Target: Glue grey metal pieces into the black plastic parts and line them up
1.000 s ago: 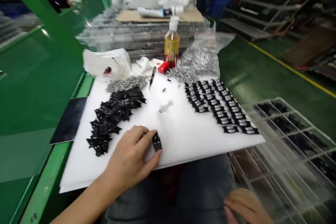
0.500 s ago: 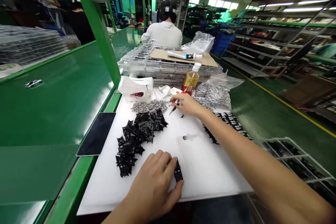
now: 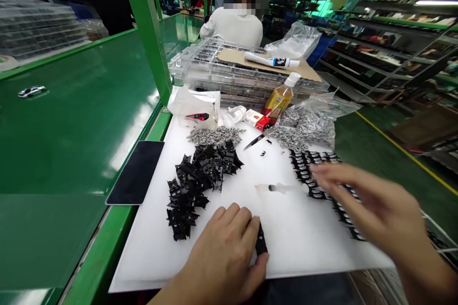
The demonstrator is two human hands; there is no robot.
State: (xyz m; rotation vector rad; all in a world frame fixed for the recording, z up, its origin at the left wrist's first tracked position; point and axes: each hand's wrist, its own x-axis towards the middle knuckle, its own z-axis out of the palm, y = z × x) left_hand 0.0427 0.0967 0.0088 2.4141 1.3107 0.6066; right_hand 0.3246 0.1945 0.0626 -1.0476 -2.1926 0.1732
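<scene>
Hands are well apart now. The left hand (image 3: 218, 252) sits at the near edge of the white plastic board (image 3: 300, 252), pinching a small black plastic part (image 3: 261, 240). The right hand (image 3: 372, 200), blurred and open, has let go of the slim steel craft knife (image 3: 258, 138), now lying up the board, and swung over the black-and-silver rows (image 3: 304, 162) at the board's right, just past a clear syringe (image 3: 282, 188).

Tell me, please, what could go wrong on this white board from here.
The right hand, blurred in motion, is low over the rows of black parts and could knock them out of line. It could also catch the syringe lying beside them. The pointed metal tool lies with its tip bare near the loose black heap, so reaching there could prick a finger.
</scene>
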